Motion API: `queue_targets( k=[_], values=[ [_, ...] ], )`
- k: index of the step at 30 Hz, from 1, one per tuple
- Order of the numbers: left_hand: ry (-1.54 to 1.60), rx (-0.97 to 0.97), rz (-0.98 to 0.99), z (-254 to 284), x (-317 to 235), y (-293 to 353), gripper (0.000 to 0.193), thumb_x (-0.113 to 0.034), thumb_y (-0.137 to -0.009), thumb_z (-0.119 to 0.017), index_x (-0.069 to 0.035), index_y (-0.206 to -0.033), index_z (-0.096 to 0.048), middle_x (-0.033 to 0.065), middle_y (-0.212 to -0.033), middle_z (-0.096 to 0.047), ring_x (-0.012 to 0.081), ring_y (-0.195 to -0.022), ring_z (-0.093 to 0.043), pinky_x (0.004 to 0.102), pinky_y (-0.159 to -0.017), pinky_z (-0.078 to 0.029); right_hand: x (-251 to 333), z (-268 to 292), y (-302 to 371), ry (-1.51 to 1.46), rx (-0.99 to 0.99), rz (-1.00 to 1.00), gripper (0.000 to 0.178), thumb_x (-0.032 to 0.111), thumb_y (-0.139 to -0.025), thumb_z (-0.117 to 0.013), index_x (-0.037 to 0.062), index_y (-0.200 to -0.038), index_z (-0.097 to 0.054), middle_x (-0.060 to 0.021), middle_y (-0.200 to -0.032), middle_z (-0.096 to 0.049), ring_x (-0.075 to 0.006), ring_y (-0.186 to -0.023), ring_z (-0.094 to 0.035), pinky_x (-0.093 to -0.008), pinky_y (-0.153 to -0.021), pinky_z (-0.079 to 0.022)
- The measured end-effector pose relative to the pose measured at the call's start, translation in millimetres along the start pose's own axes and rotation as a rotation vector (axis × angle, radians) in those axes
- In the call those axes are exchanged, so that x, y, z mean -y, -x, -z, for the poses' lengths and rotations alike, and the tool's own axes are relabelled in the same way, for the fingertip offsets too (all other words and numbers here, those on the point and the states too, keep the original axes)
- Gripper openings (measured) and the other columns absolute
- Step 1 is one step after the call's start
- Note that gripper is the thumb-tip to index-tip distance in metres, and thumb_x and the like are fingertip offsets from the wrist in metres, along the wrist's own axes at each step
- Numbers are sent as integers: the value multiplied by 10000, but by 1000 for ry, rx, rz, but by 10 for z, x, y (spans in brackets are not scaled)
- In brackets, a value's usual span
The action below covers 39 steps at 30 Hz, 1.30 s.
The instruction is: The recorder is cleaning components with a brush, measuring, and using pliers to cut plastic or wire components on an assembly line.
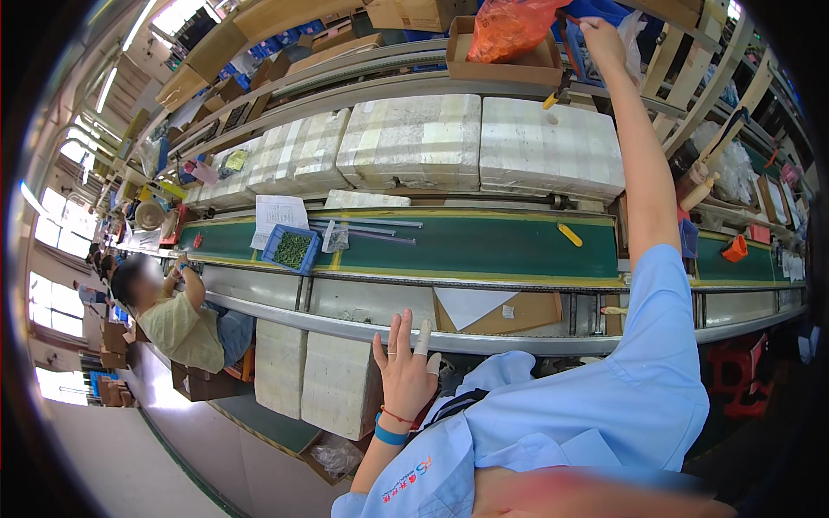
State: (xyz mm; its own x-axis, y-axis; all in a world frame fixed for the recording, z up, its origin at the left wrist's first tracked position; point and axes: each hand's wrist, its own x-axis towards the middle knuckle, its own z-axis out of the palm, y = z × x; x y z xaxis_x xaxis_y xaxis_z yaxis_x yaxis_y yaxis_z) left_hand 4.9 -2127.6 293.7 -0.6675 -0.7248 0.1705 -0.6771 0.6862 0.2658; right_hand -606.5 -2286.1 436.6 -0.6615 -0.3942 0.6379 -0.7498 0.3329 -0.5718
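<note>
My left hand (404,373) is held over the near metal rail with its fingers stretched out and apart, holding nothing. Pale finger covers sit on some of its fingers, and a blue band is round the wrist. At the far right my right hand (602,41) reaches up to the back shelf, fingers curled in beside an orange plastic bag (511,30). What those fingers hold is too small to make out. The bag lies in a shallow cardboard tray (503,73). Clear plastic (632,43) and blue bins are just by this hand.
A green conveyor belt (484,246) crosses ahead, bearing a blue tray (291,249) of small green parts, papers (278,214), clear tubes (380,230) and a yellow cutter (569,234). White foam blocks (410,142) line its far side. Another person (186,319) sits at the left.
</note>
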Motion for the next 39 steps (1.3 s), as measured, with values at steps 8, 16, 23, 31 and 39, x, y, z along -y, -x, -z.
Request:
queue_targets(
  k=[8, 16, 23, 31, 39],
  values=[
    [29, -24, -80, 15, -73, -54, 526, -126, -757, -672, -66, -1265, -549, 139, -1470, -352, 284, -1384, -298, 476, -1136, -56, -1210, 679, -791, 1146, 370, 682, 358, 327, -844, -516, 40, -984, -678, -239, -960, -656, -392, -917, -641, -466, -794, -503],
    [-51, -272, -31, 160, -20, -24, 446, -144, -810, -626, -54, -1242, -565, 103, -1442, -417, 266, -1349, -372, 492, -1133, -50, -688, 1549, 1365, 37, 383, -195, 273, 295, -874, -592, 41, -953, -655, -29, -579, -473, -136, -521, -467, -295, -487, -363],
    [-124, -436, -76, 326, -180, -94, 368, -106, -834, -559, -122, -1196, -624, -31, -1370, -517, 113, -1317, -421, 491, -1146, -47, -974, 581, 3667, 156, 607, 81, 222, 256, -885, -592, 51, -957, -635, -180, -906, -615, -387, -860, -597, -434, -728, -472],
    [-196, -491, -136, 445, -259, 133, 309, -148, -822, -625, -182, -1125, -673, -42, -1304, -573, 121, -1261, -485, 473, -1151, -59, -782, -204, 4618, 316, 853, 195, 210, 245, -788, -695, 52, -848, -639, -116, -1324, -493, -326, -1185, -500, -429, -906, -467],
    [-236, -450, -160, 474, -158, 294, 244, -154, -845, -600, -205, -1065, -694, -89, -1272, -592, 81, -1252, -486, 465, -1157, -77, -941, -410, 4355, 251, 1112, 408, 262, 231, -647, -768, 68, -778, -610, -130, -1328, -495, -326, -1235, -439, -427, -1017, -366]
  ],
)
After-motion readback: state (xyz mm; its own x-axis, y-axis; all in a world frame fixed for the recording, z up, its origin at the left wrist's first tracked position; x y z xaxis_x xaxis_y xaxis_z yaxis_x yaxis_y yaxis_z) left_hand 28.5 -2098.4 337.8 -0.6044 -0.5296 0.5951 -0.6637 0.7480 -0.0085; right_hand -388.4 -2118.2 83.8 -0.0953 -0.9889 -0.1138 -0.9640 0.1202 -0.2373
